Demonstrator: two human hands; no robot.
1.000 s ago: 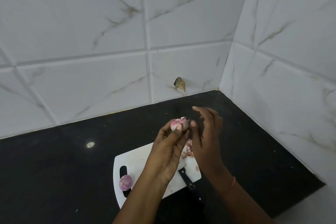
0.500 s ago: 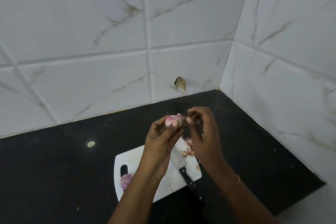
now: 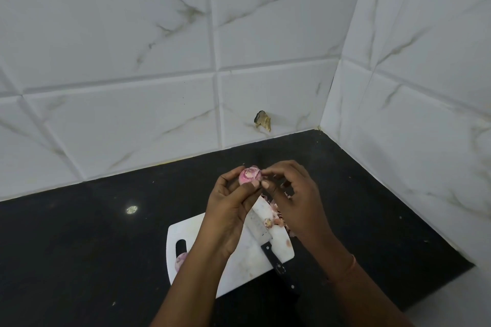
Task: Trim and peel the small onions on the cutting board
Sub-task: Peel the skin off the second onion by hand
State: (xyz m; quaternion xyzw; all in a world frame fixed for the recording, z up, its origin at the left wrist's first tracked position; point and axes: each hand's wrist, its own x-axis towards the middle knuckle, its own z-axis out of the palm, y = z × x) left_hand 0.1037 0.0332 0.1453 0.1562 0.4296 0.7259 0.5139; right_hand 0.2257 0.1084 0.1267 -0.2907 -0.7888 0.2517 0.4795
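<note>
My left hand (image 3: 228,210) holds a small pink onion (image 3: 247,176) between thumb and fingers, raised above the white cutting board (image 3: 247,265). My right hand (image 3: 295,199) pinches the onion's skin at its right side with thumb and forefinger. A second small onion (image 3: 180,260) lies at the board's left end by the handle slot, partly hidden behind my left forearm. A knife (image 3: 268,241) with a black handle lies across the board, with a cut onion end (image 3: 267,223) on its blade. Pink peels (image 3: 279,214) are piled at the board's far right.
The board sits on a black counter (image 3: 79,247) in a corner of white marble tiled walls (image 3: 132,61). A chipped hole (image 3: 263,121) marks the back wall. The counter's front edge runs at lower right.
My right fingers, spread one second ago, have closed into a pinch on the onion's skin. My left hand has turned the onion a little.
</note>
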